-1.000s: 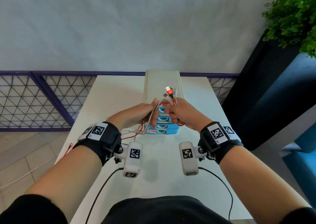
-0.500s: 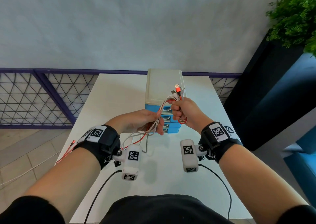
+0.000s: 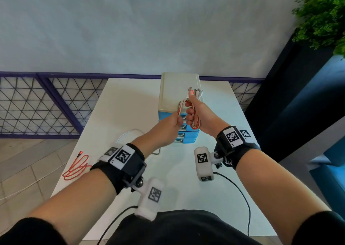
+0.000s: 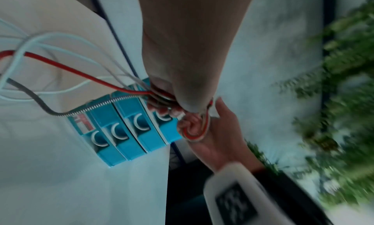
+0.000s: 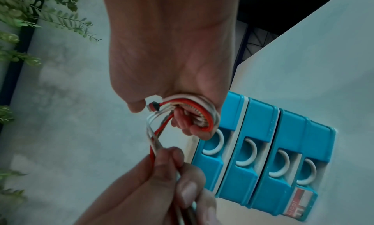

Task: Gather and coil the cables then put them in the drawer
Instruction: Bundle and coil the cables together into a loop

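Note:
My right hand [image 3: 197,114] grips a coil of red, white and braided cables [image 3: 196,125] in front of the blue drawer unit [image 3: 188,139]; plug ends [image 3: 194,92] stick up above the fist. My left hand [image 3: 169,125] pinches the trailing cable strands just left of the coil. The right wrist view shows the coil [image 5: 206,116] wrapped round my right fingers [image 5: 182,122], with my left hand [image 5: 161,172] holding the strands below. In the left wrist view the loose tails [image 4: 70,70] run from my left hand [image 4: 178,100] back across the table. All drawers [image 5: 263,164] are closed.
Loose red cable loops [image 3: 76,168] lie near the left edge of the white table [image 3: 130,99], and a white loop [image 3: 128,132] lies behind my left arm. A dark planter [image 3: 289,95] with a green plant [image 3: 321,15] stands right; a mesh railing [image 3: 37,104] runs behind.
My left hand has moved up and to the right, close to the right hand, carrying the strands with it. The right hand has risen a little with the coil.

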